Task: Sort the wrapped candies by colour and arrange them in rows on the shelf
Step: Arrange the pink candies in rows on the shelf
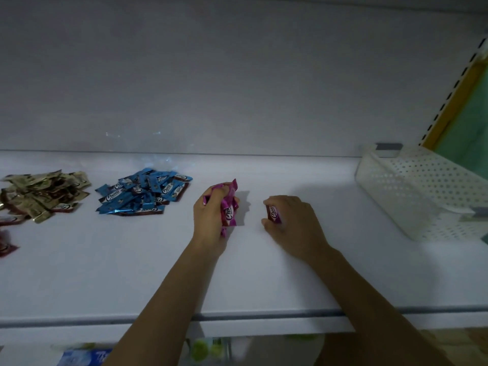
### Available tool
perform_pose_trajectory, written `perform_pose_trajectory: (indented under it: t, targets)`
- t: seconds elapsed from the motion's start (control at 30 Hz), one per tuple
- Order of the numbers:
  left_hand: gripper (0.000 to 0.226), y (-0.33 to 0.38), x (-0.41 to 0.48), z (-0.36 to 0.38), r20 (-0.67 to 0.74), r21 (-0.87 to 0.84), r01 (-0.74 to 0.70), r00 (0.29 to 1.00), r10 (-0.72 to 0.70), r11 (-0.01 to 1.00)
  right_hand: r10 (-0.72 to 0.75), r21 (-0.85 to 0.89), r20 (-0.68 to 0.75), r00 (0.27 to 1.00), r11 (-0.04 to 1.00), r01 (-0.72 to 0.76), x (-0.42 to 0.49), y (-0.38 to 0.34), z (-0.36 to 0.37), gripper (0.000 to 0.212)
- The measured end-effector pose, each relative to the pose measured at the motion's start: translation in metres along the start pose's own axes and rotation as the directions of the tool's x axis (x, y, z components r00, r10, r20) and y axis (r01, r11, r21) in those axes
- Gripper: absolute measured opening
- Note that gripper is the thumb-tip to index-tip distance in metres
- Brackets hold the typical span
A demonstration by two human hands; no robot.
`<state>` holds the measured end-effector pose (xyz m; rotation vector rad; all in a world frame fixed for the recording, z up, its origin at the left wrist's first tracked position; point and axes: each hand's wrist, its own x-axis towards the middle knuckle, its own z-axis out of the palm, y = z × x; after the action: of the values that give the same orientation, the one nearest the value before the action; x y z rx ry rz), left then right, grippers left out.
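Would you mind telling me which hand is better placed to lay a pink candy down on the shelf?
Right, probably. The right hand holds a single pink candy close to the bare shelf, ready to set down. The left hand grips a whole bunch of pink candies.

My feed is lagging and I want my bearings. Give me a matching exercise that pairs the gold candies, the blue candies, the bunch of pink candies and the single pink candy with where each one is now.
Things:
1. gold candies
2. blue candies
3. bunch of pink candies
4. single pink candy

Places:
A. held in the right hand
B. gripped in the left hand
C. heap at the far left of the shelf
D. heap nearest the left hand

Pairs: 1-C, 2-D, 3-B, 4-A
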<state>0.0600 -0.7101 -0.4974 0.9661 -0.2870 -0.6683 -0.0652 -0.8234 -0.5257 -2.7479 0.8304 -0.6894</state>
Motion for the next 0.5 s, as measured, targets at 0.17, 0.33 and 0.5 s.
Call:
perform_pose_trajectory:
  t: [0.17,0.33,0.5]
  targets:
    - [0.015,-0.003,-0.003,0.002,0.016,0.115,-0.034,0.999,0.032,0.993,0.062,-0.095,-0.002,0.998,0.994,-0.062,0.000,0.000,-0.002,0.031]
    - [0.015,-0.006,0.000,0.004,0.044,0.267,-0.055,0.998,0.045,0.962,0.057,0.019,-0.042,0.997,0.998,-0.057,0.001,0.005,-0.006,0.018]
    - [0.015,-0.008,0.001,0.004,0.039,0.269,-0.062,0.998,0.054,0.961,-0.180,-0.022,0.069,0.981,0.983,0.182,0.006,0.020,-0.016,0.026]
